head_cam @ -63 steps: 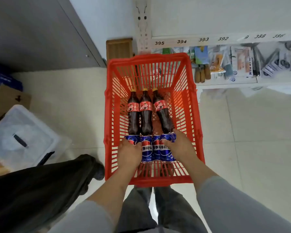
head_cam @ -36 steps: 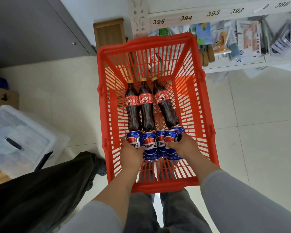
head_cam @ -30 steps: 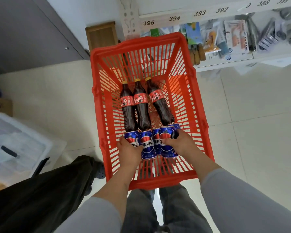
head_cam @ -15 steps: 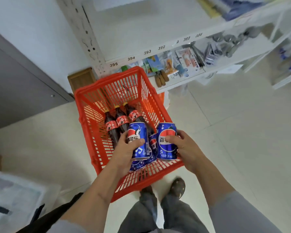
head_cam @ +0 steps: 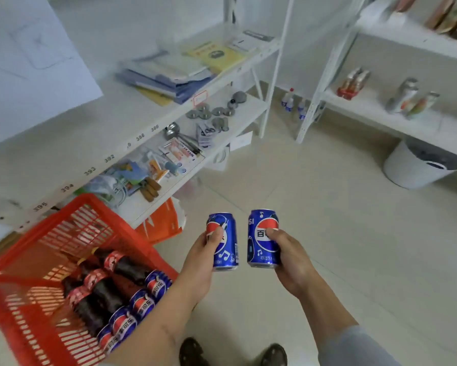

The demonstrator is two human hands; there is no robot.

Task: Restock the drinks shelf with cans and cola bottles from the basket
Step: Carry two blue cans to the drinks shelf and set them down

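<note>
Each hand's got a can upright in its grip: left hand wrapped round one blue can, right hand round the other can, mid-frame over the floor. Red basket sits lower left with cola bottles and more cans inside. The drinks shelf is upper right, well apart. Cans nearly side by side, so they could clink or slip on the carry

cans: glossy printed metal
basket: red slatted plastic, smooth
cola bottles: clear shiny plastic, red labels
floor: pale smooth tile
shelf: white painted metal, matt
</note>
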